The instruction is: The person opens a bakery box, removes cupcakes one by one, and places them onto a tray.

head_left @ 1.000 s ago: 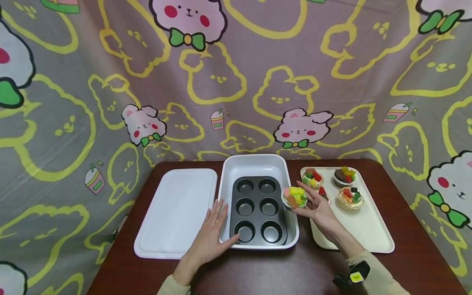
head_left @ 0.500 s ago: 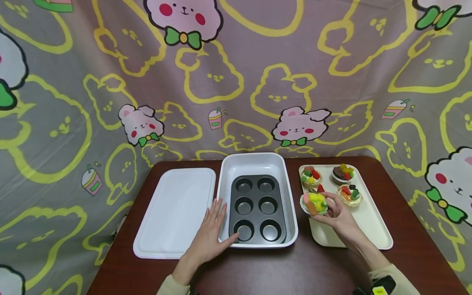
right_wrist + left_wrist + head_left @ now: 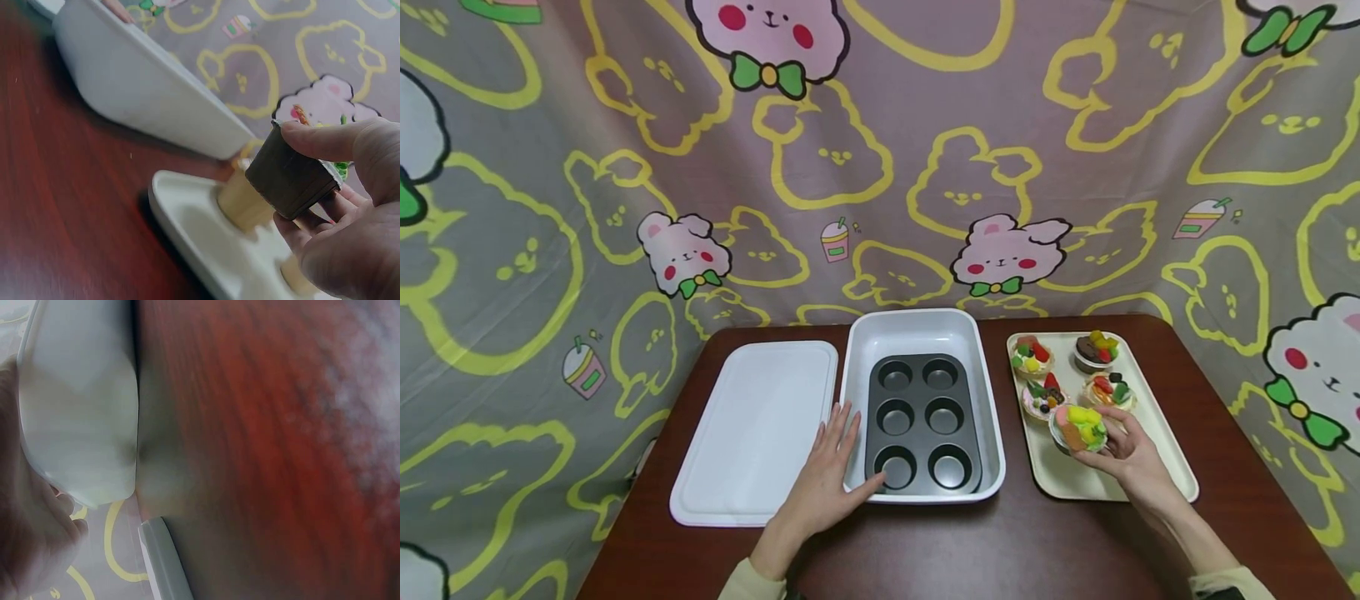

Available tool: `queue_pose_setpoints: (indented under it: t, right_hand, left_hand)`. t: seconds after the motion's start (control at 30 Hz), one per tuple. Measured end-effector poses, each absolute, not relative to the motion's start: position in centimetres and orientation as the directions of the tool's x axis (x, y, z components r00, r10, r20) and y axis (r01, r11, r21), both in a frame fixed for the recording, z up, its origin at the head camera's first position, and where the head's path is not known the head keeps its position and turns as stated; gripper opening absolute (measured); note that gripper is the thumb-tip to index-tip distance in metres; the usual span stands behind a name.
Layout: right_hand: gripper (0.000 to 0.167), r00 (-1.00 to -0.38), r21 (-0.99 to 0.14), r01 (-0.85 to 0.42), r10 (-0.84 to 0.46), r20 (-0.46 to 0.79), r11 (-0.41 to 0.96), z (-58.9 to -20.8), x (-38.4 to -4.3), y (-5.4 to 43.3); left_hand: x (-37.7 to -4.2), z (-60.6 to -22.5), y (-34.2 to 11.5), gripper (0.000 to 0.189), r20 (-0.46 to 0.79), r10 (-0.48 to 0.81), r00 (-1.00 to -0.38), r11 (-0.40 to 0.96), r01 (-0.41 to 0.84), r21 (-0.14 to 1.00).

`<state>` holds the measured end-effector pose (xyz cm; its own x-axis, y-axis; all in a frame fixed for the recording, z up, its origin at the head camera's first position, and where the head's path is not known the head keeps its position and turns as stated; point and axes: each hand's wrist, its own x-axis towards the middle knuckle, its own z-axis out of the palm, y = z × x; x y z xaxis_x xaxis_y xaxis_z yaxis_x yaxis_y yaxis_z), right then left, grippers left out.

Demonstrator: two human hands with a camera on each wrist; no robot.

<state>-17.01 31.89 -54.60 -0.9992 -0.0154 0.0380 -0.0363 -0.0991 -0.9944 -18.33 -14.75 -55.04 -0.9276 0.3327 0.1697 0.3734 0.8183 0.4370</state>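
My right hand [image 3: 1129, 457] pinches a toy cupcake [image 3: 1078, 428] by its sides, thumb opposite the fingers. Yellow, green, pink and orange pieces top it, and its dark cup [image 3: 290, 172] shows tilted in the right wrist view. In the head view it overlaps the near part of the cream tray [image 3: 1157, 467]. My left hand [image 3: 826, 471] lies with spread, straight fingers on the near left rim of a white tub [image 3: 925, 323]. Inside the tub is a dark muffin pan [image 3: 921, 442] with several bare cups.
Several more toy cupcakes stand on the cream tray: a fruit one [image 3: 1032, 357], a chocolate one [image 3: 1094, 350], an orange-topped one [image 3: 1108, 392] and a strawberry one [image 3: 1043, 397]. A white lid [image 3: 758, 429] lies left of the tub on the brown table [image 3: 925, 550]. A patterned cloth hangs behind.
My right hand has carried the cupcake from the tub's right edge rightward and nearer, over the cream tray. The strawberry cupcake behind it now shows. My left hand has stayed at the tub.
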Motion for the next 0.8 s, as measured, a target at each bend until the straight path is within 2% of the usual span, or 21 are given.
queue_pose_setpoints:
  t: [0.43, 0.57, 0.8]
  right_hand:
    - [0.07, -0.998, -0.994, 0.018, 0.058, -0.024, -0.105, -56.3, -15.0, 35.6]
    - [0.072, -0.997, -0.994, -0.01, 0.082, 0.001, -0.109, -56.6, -14.7, 36.4]
    - [0.074, -0.989, -0.999, 0.012, 0.145, -0.019, -0.048, -57.3, -14.7, 37.1]
  left_hand:
    - [-18.2, -55.4, -14.6, 0.102, 0.176, 0.33, -0.927, 0.819, 0.374, 0.436]
    - [-18.2, -55.5, -14.7, 0.103, 0.175, 0.327, -0.929, 0.823, 0.371, 0.43]
    - [-18.3, -55.2, -14.7, 0.102, 0.176, 0.331, -0.927, 0.821, 0.375, 0.431]
